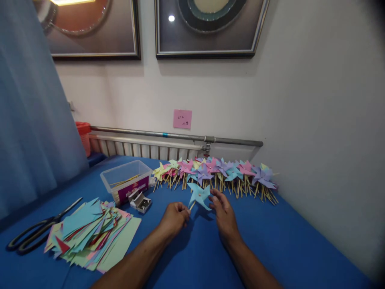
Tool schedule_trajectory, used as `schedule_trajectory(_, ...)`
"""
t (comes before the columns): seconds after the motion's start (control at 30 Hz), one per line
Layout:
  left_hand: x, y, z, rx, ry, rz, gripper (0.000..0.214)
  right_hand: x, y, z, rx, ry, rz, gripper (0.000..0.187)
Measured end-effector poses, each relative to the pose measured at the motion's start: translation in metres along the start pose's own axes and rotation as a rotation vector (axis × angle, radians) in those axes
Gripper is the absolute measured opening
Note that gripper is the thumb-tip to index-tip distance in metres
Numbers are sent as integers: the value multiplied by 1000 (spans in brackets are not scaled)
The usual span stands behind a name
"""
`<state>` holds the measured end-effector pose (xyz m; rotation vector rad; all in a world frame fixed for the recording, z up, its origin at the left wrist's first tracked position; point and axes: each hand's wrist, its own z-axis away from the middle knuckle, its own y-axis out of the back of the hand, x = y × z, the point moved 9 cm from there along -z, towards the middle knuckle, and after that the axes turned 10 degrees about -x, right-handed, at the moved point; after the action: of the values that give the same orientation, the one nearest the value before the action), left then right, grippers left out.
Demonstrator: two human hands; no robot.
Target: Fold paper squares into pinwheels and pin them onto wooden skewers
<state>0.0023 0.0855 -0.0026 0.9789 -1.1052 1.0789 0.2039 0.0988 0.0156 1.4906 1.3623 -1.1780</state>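
A light-blue paper pinwheel (pixel 199 195) on a thin wooden stick is held up over the blue cloth. My left hand (pixel 177 218) pinches its stick below the blades. On the other side, my right hand (pixel 221 208) has its fingers apart and curved beside the right-hand blades; whether the fingertips touch the paper I cannot tell. Behind the pinwheel lies a long row of finished pinwheels (pixel 204 172) in pink, purple, yellow and blue, their sticks pointing toward me. Left of my left hand sits a small opened box (pixel 140 202) of tiny metal pins.
A clear plastic tub (pixel 126 178) with thin sticks stands at the left. In front of it are a pile of coloured cut paper (pixel 90 233) and black-handled scissors (pixel 39 233). A radiator pipe (pixel 144 133) runs along the wall; a blue curtain (pixel 36 100) hangs left.
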Motion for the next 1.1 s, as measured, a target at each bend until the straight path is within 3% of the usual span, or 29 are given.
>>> schedule_trajectory(0.1,1,-2,-1,-17,-12,-12,16,3,-1,2,0,-31,-44,49)
schedule_trajectory(0.23,4,2,0,12,-15,26,14,17,-11,9,0,-185,-190,50)
schedule_trajectory(0.43,3,-6,1,-46,-33,165,22,25,-63,40,-241,-353,-397,41)
schedule_trajectory(0.57,-1,-18,3,-91,-23,187,27,20,-78,47,-326,-303,-384,37)
schedule_trajectory(0.73,-7,-29,6,-126,-18,165,23,25,-66,39,-277,-309,-307,40)
schedule_trajectory(0.93,-11,-21,1,-73,-54,66,18,29,-54,32,-216,-297,-256,42)
schedule_trajectory(1.1,-12,-5,-8,-11,-47,42,16,17,-14,18,48,-131,-115,55)
